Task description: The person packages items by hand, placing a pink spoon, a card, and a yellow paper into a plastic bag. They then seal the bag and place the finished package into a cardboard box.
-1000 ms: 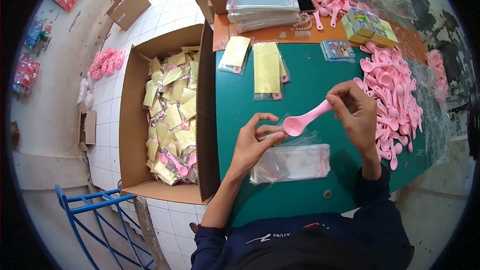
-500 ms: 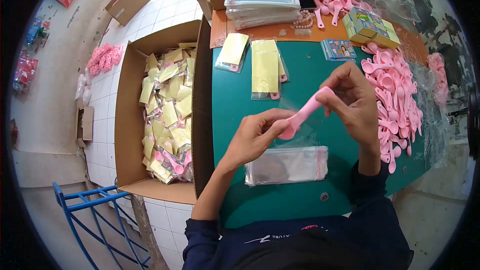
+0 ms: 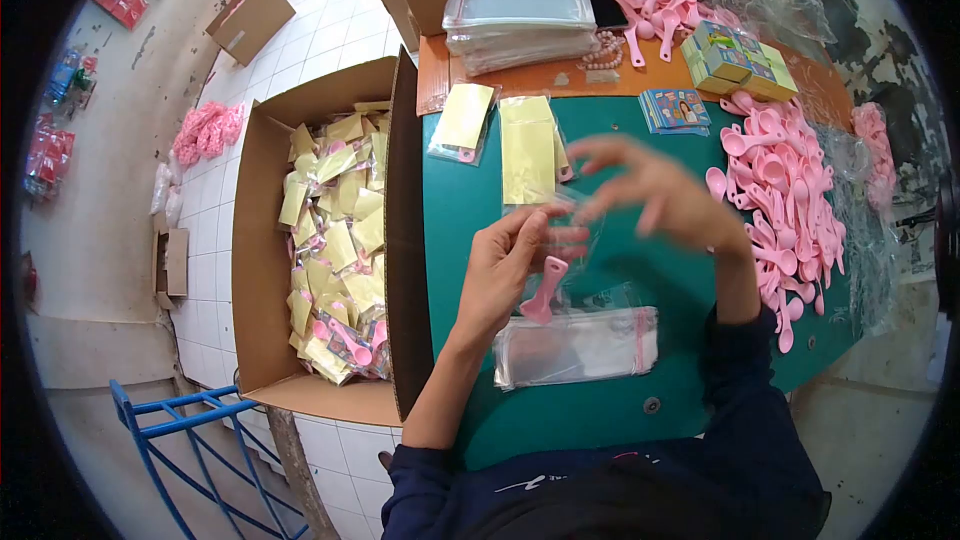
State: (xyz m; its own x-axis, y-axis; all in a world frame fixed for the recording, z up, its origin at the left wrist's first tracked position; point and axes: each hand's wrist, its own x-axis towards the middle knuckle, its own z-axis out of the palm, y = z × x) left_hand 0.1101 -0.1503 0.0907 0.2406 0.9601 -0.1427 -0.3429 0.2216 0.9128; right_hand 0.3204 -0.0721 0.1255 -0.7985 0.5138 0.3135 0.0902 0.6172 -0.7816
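My left hand (image 3: 508,265) is closed on a clear plastic bag, its fingers pressed together near the table's middle. Just below those fingers a pink spoon (image 3: 544,292) hangs with its bowl down. My right hand (image 3: 655,190), blurred by motion, is off the spoon with its fingers spread and nothing between them. Beneath the spoon lies a stack of clear bags (image 3: 575,348) on the green table (image 3: 600,420). Bags with yellow cards (image 3: 528,150) lie beyond my left hand. A pile of cards (image 3: 676,110) is beyond my right hand.
At the left stands a large cardboard box (image 3: 265,270) holding many filled packets. Pink spoons (image 3: 785,190) are heaped at the right. More clear bags (image 3: 520,25), a phone (image 3: 607,8), and card bundles (image 3: 735,60) sit at the back. A blue metal frame (image 3: 190,410) is at lower left.
My right hand has let go of the pink spoon and opened. The spoon has moved down and left and now points bowl down. My left hand has turned upright.
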